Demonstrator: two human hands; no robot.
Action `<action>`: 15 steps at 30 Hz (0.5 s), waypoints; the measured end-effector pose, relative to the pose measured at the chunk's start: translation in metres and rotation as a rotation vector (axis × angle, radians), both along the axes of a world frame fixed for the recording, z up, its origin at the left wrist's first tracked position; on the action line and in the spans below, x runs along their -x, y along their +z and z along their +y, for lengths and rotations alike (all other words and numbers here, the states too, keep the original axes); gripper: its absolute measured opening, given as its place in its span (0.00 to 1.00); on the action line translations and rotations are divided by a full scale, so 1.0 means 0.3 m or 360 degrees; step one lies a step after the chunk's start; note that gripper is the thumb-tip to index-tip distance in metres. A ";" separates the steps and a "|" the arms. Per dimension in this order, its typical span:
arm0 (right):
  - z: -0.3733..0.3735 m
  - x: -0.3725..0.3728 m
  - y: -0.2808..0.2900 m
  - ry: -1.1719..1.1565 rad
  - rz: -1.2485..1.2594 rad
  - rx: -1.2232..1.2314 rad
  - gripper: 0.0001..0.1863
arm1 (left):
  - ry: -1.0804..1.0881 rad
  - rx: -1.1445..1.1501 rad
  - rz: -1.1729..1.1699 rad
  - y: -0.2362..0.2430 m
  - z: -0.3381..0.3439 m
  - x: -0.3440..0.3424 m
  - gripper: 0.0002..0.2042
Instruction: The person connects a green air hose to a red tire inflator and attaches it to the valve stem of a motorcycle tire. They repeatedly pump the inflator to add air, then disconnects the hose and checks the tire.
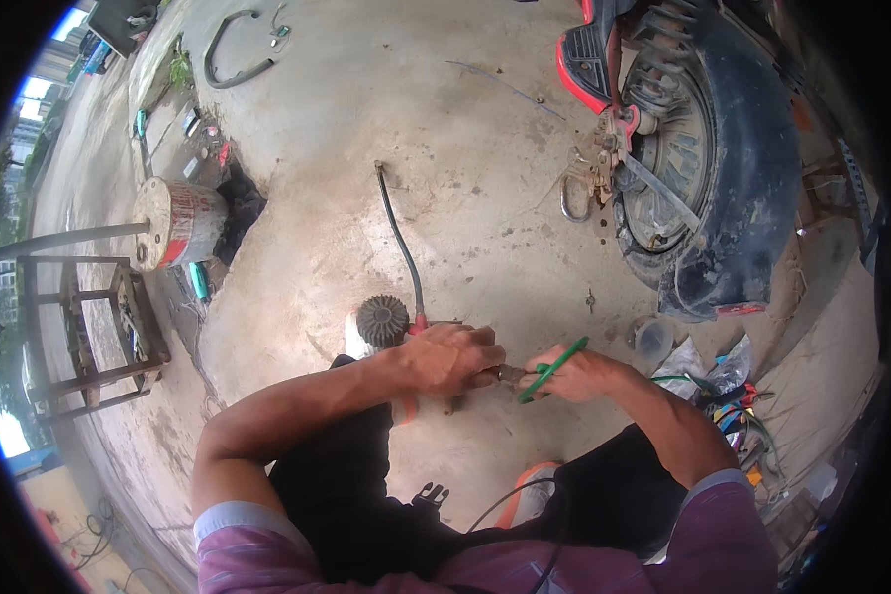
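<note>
My left hand (453,358) is closed in front of my knees, its fingers curled round something mostly hidden. Beside it stands a dark, ribbed round part (382,320). A red end piece (419,324) sits just behind the left knuckles, and from it a black hose or cable (400,236) runs away across the floor to a small brass-coloured fitting (379,167). My right hand (576,376) grips a green-handled tool (554,370) that looks like pliers. Its metal end (510,373) meets the fingers of my left hand; what it bites on is hidden.
At the right stands a red motor vehicle's large black wheel (752,168), with a metal bracket (589,183) beside it. A clear cup (652,340) and scattered tools (738,411) lie near my right arm. To the left are a worn drum (178,224) and a metal frame (94,332).
</note>
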State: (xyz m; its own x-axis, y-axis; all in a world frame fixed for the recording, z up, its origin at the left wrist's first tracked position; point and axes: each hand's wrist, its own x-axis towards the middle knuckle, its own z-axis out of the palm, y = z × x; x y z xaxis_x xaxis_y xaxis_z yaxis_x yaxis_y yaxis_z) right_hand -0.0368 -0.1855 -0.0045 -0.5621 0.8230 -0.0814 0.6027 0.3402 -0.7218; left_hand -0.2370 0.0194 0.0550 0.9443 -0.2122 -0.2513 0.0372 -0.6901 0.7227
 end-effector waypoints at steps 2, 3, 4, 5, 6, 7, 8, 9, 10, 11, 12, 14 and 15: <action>-0.005 0.005 0.018 -0.0032 -0.0013 0.0070 0.05 | -0.0008 -0.0042 -0.0029 0.001 -0.006 0.005 0.10; -0.008 0.009 0.028 -0.0055 -0.0020 0.0101 0.04 | -0.0021 -0.0043 -0.0008 0.005 -0.008 0.005 0.10; -0.012 0.019 0.047 -0.0224 0.0022 0.0257 0.03 | -0.0035 -0.0041 0.0013 0.007 -0.012 0.003 0.11; -0.013 0.031 0.066 -0.0385 0.0070 0.0402 0.04 | -0.0044 -0.0054 0.0041 0.017 -0.010 0.001 0.12; -0.022 0.040 0.070 -0.0559 0.0110 0.0562 0.05 | -0.0086 -0.0037 0.0167 0.030 -0.009 -0.016 0.13; -0.028 0.045 0.058 -0.0539 0.0138 0.0430 0.06 | -0.0087 0.0021 0.0200 0.025 -0.004 -0.024 0.12; -0.033 0.046 0.059 -0.0524 0.0158 0.0307 0.08 | -0.0093 0.0089 0.0225 0.012 -0.003 -0.035 0.12; -0.031 0.053 0.062 -0.0511 0.0179 0.0185 0.09 | -0.0100 0.0157 0.0251 0.003 0.001 -0.044 0.12; -0.037 0.065 0.076 -0.0697 0.0193 0.0265 0.10 | -0.0125 0.0248 0.0349 -0.005 0.010 -0.051 0.13; -0.048 0.070 0.077 -0.0716 0.0161 0.0179 0.10 | -0.0151 0.0345 0.0442 -0.010 0.018 -0.068 0.13; -0.059 0.076 0.076 -0.0736 0.0129 0.0092 0.10 | -0.0177 0.0441 0.0536 -0.016 0.026 -0.085 0.13; -0.051 0.085 0.097 -0.0819 0.0033 -0.0043 0.10 | -0.0072 0.0628 0.0915 -0.089 0.039 -0.103 0.13; -0.039 0.097 0.134 -0.0899 -0.0037 -0.0088 0.10 | -0.0050 0.0664 0.1046 -0.090 0.054 -0.122 0.13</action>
